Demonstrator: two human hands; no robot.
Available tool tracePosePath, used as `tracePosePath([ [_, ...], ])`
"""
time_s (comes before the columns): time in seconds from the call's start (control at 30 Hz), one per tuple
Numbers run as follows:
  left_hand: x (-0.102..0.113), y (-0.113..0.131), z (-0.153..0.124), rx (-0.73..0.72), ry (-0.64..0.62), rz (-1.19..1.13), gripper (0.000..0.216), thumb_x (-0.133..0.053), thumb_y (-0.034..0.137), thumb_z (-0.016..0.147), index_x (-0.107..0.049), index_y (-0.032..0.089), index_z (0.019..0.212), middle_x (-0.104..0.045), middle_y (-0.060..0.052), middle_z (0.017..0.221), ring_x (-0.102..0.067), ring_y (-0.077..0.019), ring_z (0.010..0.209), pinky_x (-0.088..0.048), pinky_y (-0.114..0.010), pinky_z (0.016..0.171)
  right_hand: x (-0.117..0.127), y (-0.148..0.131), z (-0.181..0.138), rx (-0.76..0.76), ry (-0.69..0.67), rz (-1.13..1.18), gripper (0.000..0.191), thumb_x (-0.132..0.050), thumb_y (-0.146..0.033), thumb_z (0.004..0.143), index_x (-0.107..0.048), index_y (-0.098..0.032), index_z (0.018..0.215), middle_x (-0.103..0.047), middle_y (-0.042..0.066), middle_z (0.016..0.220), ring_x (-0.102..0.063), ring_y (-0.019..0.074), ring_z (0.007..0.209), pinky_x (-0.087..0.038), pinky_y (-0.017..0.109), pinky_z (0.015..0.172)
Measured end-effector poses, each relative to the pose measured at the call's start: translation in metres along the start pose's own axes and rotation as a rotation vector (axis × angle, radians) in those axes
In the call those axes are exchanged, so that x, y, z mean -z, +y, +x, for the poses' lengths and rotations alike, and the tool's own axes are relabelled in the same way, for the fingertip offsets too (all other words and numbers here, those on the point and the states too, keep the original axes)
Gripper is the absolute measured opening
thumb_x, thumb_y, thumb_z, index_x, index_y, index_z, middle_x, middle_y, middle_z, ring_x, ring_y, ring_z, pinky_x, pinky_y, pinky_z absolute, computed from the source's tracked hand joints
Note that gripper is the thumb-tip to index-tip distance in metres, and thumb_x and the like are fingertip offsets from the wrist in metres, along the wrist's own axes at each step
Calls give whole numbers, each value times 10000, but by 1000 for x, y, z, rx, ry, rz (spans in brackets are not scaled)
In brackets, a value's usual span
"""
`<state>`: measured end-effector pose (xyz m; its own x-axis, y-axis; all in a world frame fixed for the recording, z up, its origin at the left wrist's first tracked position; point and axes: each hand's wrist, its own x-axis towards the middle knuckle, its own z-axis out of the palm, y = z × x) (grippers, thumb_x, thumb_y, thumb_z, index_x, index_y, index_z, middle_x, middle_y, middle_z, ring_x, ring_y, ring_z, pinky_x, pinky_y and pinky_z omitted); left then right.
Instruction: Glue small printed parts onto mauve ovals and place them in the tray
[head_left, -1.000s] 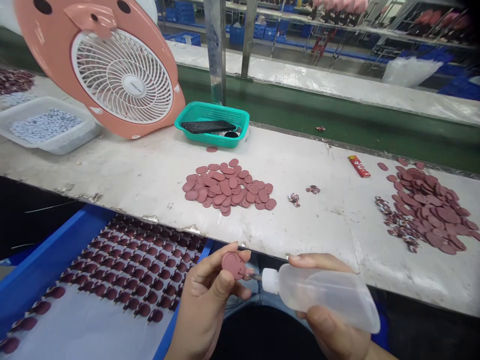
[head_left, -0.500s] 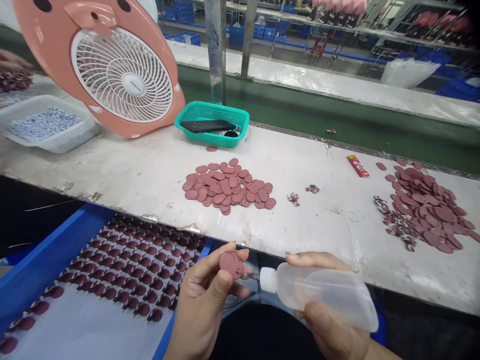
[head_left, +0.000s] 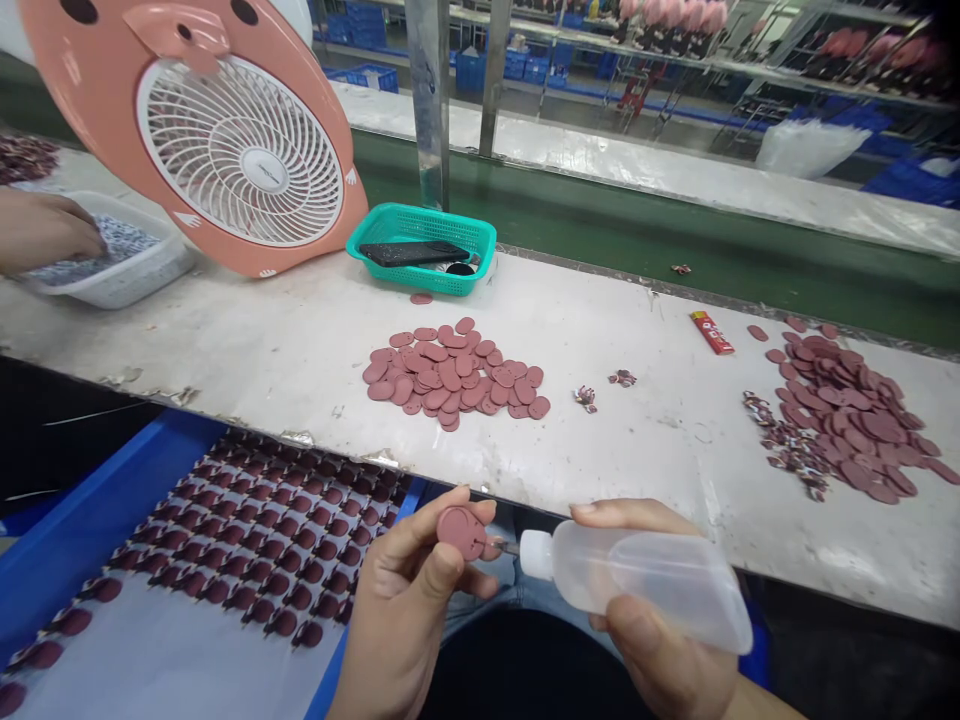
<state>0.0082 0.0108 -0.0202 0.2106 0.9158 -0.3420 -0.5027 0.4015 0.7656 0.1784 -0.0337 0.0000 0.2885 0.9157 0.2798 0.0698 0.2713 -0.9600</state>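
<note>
Between the thumb and fingers of my left hand (head_left: 411, 600) is a small reddish-brown oval disc (head_left: 460, 533), held up off the bench edge. My right hand (head_left: 660, 640) is wrapped round a translucent squeeze bottle (head_left: 652, 580) with a white cap (head_left: 535, 554), lying nearly level. Its thin nozzle (head_left: 508, 547) points left at the disc's lower right edge; whether it touches cannot be told. A loose pile of like discs (head_left: 454, 375) lies on the bench beyond my hands. Two small clusters of tiny parts (head_left: 584, 399) sit right of that pile.
A blue tray (head_left: 97, 500) at lower left holds rows of dark red pieces. Farther back stand a pink fan (head_left: 330, 200) and a green basket (head_left: 360, 240). Another person's hand (head_left: 49, 232) reaches into a white tub (head_left: 142, 275). More discs (head_left: 855, 420) and a red packet (head_left: 712, 333) lie right.
Another person's hand has come into the white tub at the left. My hands, the disc and the bottle stay almost in the same place.
</note>
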Motion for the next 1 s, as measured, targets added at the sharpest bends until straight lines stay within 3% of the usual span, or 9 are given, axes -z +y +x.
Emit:
tracePosePath([
  [0.23, -1, 1, 1, 8, 12, -2, 279, -885, 403, 722, -844, 313, 984, -838, -86, 957, -754, -179, 714, -606, -200, 564, 1, -3, 0, 0, -4, -19, 297, -730, -475, 897, -712, -314, 1146, -568, -46, 534, -479, 116, 375, -381, 228, 371],
  [0.4, -1, 2, -1, 16, 50, 14, 296, -901, 416, 694, -848, 301, 961, -837, -86, 936, -758, -190, 702, -604, -209, 545, 3, 0, -2, -3, 63, -6, 333, -751, -496, 872, -716, -294, 1136, -628, -20, 612, -491, 114, 387, -447, 248, 405],
  [0.57, -13, 6, -4, 26, 133, 24, 325, -929, 442, 634, -852, 301, 917, -835, -70, 898, -754, -191, 690, -600, -213, 542, 2, 3, -2, -31, 85, 7, 346, -762, -495, 866, -718, -298, 1146, -561, -42, 523, -507, 126, 414, -474, 242, 447],
  [1.0, -24, 7, -5, 9, 218, 26, 366, -956, 456, 573, -851, 281, 877, -831, -54, 846, -738, -178, 657, -575, -196, 507, -3, 1, -2, -67, 76, 90, 270, -796, -396, 841, -746, -309, 1092, -568, -39, 545, -483, 102, 427, -440, 200, 427],
])
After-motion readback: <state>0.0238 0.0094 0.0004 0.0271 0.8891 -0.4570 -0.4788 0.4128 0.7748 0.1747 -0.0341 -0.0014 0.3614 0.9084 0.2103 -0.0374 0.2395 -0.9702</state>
